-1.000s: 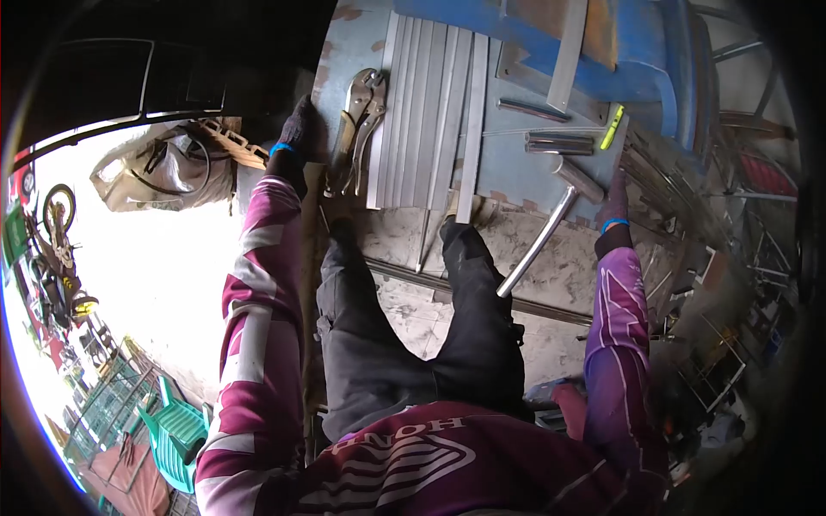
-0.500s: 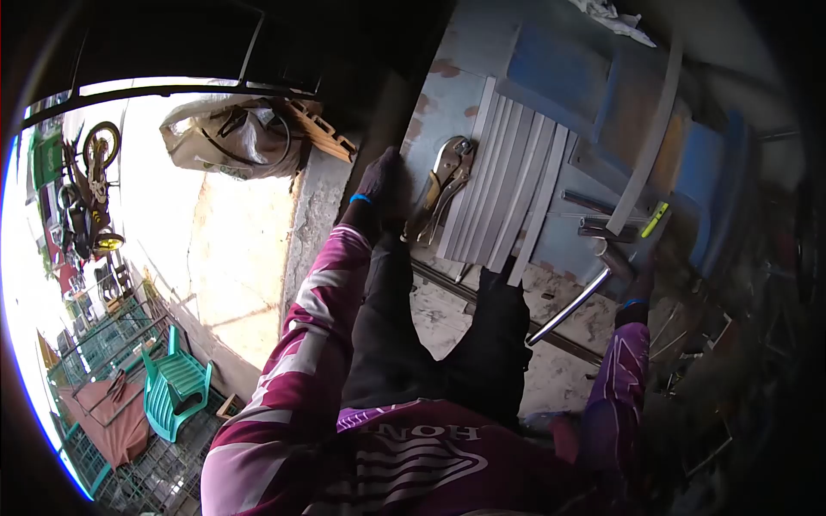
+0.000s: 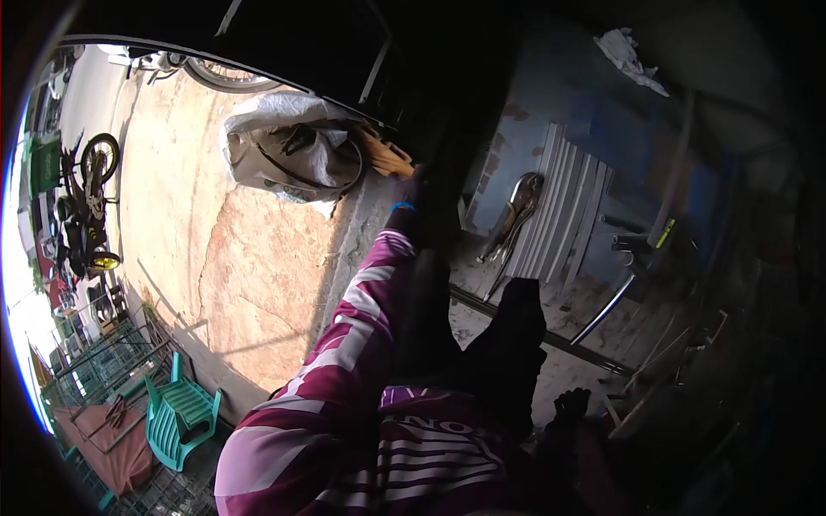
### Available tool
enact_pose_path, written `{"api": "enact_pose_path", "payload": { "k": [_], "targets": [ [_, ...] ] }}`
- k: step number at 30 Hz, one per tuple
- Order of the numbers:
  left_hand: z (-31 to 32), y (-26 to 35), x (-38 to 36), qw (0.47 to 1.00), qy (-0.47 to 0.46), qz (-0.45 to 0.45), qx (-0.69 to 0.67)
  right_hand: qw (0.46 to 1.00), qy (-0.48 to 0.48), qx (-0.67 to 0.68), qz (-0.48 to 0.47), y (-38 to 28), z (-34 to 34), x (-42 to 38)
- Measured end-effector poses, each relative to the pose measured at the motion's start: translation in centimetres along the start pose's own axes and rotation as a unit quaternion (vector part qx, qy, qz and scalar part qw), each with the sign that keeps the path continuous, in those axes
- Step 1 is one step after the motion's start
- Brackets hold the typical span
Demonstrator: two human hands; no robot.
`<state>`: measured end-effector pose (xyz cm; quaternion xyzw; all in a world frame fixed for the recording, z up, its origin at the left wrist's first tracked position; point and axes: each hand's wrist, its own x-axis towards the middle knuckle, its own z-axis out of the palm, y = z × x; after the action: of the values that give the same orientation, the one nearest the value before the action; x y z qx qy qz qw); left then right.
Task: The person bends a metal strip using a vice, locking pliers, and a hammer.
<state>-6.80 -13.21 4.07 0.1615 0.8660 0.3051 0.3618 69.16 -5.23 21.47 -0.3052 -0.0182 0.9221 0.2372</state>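
Pliers (image 3: 516, 215) at three o'clock from the left hand (image 3: 411, 199), whose grip I could not tell, seemed stiff, heavy steel, best gripped at the handles; the right hand (image 3: 570, 404) was spread, empty.

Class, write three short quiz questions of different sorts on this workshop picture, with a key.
1. True or false: locking pliers lie beside the metal strips.
2. What colour is the plastic chair? A green, B red, C white.
3. Which gloved hand reaches out along the table's edge?

Key: 1 true. 2 A. 3 The left hand; the right hand hangs low by the leg.
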Motion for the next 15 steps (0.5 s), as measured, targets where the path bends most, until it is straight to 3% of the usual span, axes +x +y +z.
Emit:
{"api": "enact_pose_path", "payload": {
  "k": [1,2,3,4,5,6,7,8,9,10,11,12,13,14,15],
  "targets": [
    [-2.4,1.6,-0.1,0.994,-0.039,-0.019,0.096,0.954,0.283,-0.099,0.005,3.4,-2.8,-3.2],
    [-2.5,1.0,0.3,0.994,-0.041,-0.020,0.098,0.820,0.540,-0.187,0.013,6.5,-5.2,-5.1],
    [-1.5,0.0,1.1,0.992,0.125,-0.033,0.003,0.785,0.582,-0.214,-0.014,9.1,-0.8,-3.5],
    [-0.5,-1.0,1.2,0.954,0.282,-0.047,-0.086,0.742,0.626,-0.238,-0.038,12.0,2.9,-3.3],
    [-1.5,0.9,0.9,0.927,0.273,-0.054,-0.252,0.819,0.451,-0.355,0.023,12.7,-3.1,-5.6],
    [-5.5,5.8,-1.2,0.810,0.180,-0.156,-0.536,0.818,0.457,-0.347,0.025,12.7,3.0,-2.5],
    [-7.5,7.9,-1.8,0.800,0.162,-0.153,-0.557,0.757,0.608,-0.237,-0.037,14.0,10.8,2.1],
    [-8.7,8.5,-1.9,0.789,0.144,-0.152,-0.578,0.713,0.661,-0.233,-0.026,13.8,13.5,5.6],
    [-8.8,6.2,-0.1,0.830,0.164,-0.076,-0.527,0.707,0.670,-0.223,-0.027,13.3,11.8,6.1],
    [-8.8,3.7,1.6,0.863,0.176,0.000,-0.475,0.708,0.555,-0.437,-0.015,12.1,9.2,5.8],
    [-10.5,4.0,1.4,0.900,0.145,0.039,-0.409,0.662,0.416,-0.624,0.003,11.2,7.7,4.4],
    [-12.8,4.6,1.5,0.930,0.115,0.084,-0.339,0.775,0.491,-0.386,-0.090,11.4,15.0,5.6],
    [-15.0,4.1,2.2,0.947,0.171,0.179,-0.207,0.843,0.447,-0.285,-0.088,10.5,16.5,5.5],
    [-16.4,4.0,2.8,0.933,0.224,0.273,-0.073,0.842,0.456,-0.273,-0.093,10.3,14.5,4.6],
    [-18.0,6.2,1.0,0.944,0.208,0.256,0.011,0.844,0.402,-0.334,-0.122,10.3,12.3,3.9]
  ]
}}
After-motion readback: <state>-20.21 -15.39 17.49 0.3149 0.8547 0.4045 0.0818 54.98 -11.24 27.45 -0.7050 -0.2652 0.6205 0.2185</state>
